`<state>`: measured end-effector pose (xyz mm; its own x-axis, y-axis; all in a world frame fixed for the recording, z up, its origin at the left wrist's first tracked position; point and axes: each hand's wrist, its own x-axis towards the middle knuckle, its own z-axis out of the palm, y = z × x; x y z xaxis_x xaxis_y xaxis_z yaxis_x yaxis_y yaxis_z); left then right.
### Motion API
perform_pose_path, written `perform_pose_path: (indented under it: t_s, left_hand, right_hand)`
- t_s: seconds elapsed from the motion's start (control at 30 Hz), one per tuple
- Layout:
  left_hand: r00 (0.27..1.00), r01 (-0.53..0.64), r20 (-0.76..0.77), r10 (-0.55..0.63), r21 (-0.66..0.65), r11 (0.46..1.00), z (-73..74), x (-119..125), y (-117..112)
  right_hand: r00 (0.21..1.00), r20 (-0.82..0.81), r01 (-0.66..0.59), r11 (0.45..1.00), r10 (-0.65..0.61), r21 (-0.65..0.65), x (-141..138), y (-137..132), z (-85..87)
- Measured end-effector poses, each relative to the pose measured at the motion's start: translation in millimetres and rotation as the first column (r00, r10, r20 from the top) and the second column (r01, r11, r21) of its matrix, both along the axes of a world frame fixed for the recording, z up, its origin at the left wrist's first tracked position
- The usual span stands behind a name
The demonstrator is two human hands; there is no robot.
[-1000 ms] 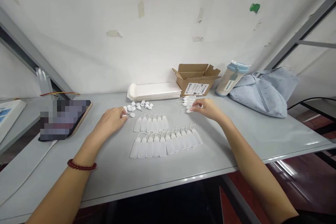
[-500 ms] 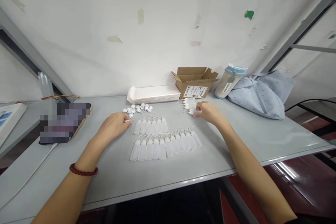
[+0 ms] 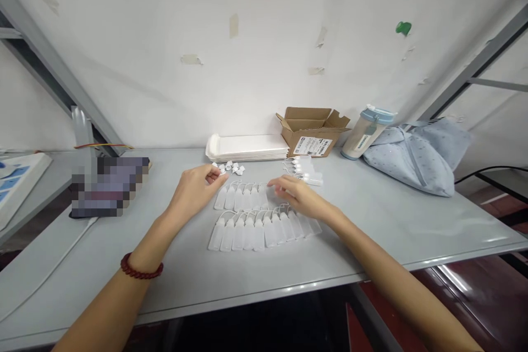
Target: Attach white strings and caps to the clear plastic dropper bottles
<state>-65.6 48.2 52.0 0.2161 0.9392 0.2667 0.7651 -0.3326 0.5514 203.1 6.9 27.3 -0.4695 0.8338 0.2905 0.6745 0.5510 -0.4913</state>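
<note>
My left hand is beside the pile of small white caps, its thumb and fingers pinched together. What lies between them is too small to make out. My right hand hovers over the right end of the upper row of translucent squeeze bottles, fingers bent and apart, nothing visible in them. Thin white tubes stick out from the bottle tops. Below lies a longer row of the same bottles, its right end partly hidden by my right hand. Several more bottles lie beyond that hand.
A stack of white trays and an open cardboard box stand against the wall. To their right are a cream and blue tumbler and a light blue cloth bag. A blurred-out device with a cable lies left.
My right hand has moved left from the far bottles to the upper row. My left hand has shifted slightly right and farther over the caps. The view has turned slightly left.
</note>
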Motion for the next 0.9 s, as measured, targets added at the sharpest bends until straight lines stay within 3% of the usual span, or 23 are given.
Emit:
perform_pose_path:
  t_s: [0.17, 0.63, 0.77, 0.9]
  left_hand:
    - [0.995, 0.067, 0.077, -0.067, -0.005, 0.998, -1.1, 10, -8]
    - [0.988, 0.118, 0.106, -0.114, -0.04, 0.992, -6.8, 15, -10]
    - [0.983, 0.109, 0.156, -0.094, -0.088, 0.99, -6.4, 16, -11]
    - [0.951, 0.119, 0.3, -0.074, -0.133, 0.984, -4.5, 17, -11]
  right_hand:
    - [0.994, 0.076, -0.069, 0.997, 0.072, -0.044, -15, -9, -1.2]
    - [0.965, 0.26, 0.019, 0.998, -0.002, -0.062, -11, -4, -7.6]
    - [0.972, 0.234, 0.037, 0.999, -0.027, -0.04, -5, -1, -11.0]
    - [0.983, 0.18, 0.031, 0.999, -0.029, -0.008, -3, -3, -8.0]
